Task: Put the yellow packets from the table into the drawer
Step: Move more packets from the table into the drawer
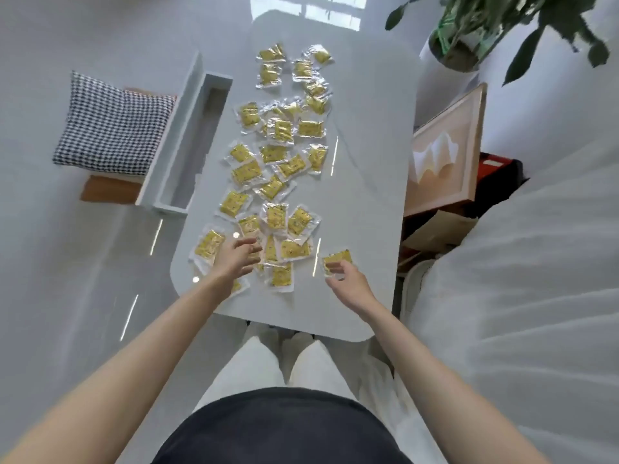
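Dark shirt front (284,426) and white trousers (258,363) closest, at the near rounded end of the glossy white table (368,195). Beyond, two bare forearms stretched over it, hands well apart. Left hand (236,259) flat and loose, fingers spread over the nearest cluster of clear-wrapped yellow packets (274,216), gripping nothing. Right hand (348,283) curled at the near edge of one lone yellow packet (337,260) lying apart on the right; pinched or merely touched, impossible to tell. Dozens more strewn up the table's middle to its far end, none visible inside the long narrow white drawer (196,142), pulled open off the table's left side. Probably the very start: gathering a first handful. Best to sweep several slippery wraps together before lifting, pinch by the flat sealed borders, carry across leftward, and drop well within the drawer walls rather than onto the rim. Beware nudging packets off the left edge.
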The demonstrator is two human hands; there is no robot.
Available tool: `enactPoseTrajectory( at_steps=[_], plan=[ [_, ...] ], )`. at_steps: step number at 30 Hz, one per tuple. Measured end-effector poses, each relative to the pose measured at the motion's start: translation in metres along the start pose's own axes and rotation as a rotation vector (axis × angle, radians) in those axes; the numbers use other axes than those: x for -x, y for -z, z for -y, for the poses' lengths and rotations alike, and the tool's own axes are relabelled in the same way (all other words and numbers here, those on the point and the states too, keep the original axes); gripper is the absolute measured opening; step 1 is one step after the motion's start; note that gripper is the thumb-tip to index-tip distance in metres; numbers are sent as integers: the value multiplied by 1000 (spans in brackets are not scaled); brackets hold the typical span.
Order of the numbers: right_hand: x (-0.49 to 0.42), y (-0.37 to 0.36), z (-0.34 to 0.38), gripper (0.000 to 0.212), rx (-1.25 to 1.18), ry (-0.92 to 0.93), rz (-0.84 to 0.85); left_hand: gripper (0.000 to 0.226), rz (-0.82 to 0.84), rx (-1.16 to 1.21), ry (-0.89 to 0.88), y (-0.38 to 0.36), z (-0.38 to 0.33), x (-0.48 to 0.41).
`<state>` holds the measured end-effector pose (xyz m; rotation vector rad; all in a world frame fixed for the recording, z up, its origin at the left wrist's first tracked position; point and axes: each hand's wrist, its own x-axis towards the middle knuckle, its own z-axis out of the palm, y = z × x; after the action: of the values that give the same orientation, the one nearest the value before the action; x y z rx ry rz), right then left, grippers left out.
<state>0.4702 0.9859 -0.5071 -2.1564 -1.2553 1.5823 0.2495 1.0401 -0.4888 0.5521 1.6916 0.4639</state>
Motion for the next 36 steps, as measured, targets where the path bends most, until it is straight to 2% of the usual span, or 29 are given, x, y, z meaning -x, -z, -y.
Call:
enactPoseTrajectory(
  at_steps=[5, 9, 15, 18, 23, 28, 33, 35, 36],
  plan=[
    [-52, -13, -6, 34, 40, -8, -18, 30, -74, 53, 18, -2, 27, -21],
    [-107, -38, -15, 41, 209, 60, -12, 30, -117, 111, 56, -4, 54, -53],
    [-191, -87, -39, 66, 600, 218, 91, 27, -155, 175, 94, -5, 96, -109],
    [-228, -107, -48, 87, 749, 241, 88, 26, -179, 218, 102, -6, 119, -133],
    [-276, -131, -62, 102, 1015, 294, 83, 25, -195, 258, 143, -11, 151, -162],
    [-284, -140, -77, 75, 1108, 418, -56, 25, -198, 258, 180, -18, 165, -177],
    [-283, -132, -68, 42, 977, 480, -122, 25, -170, 265, 186, -23, 165, -183],
    [-267, -136, -67, 32, 951, 532, -69, 25, -142, 271, 198, -25, 165, -186],
    [-258, -140, -70, 35, 938, 542, -6, 26, -118, 273, 210, -27, 166, -188]
  ],
)
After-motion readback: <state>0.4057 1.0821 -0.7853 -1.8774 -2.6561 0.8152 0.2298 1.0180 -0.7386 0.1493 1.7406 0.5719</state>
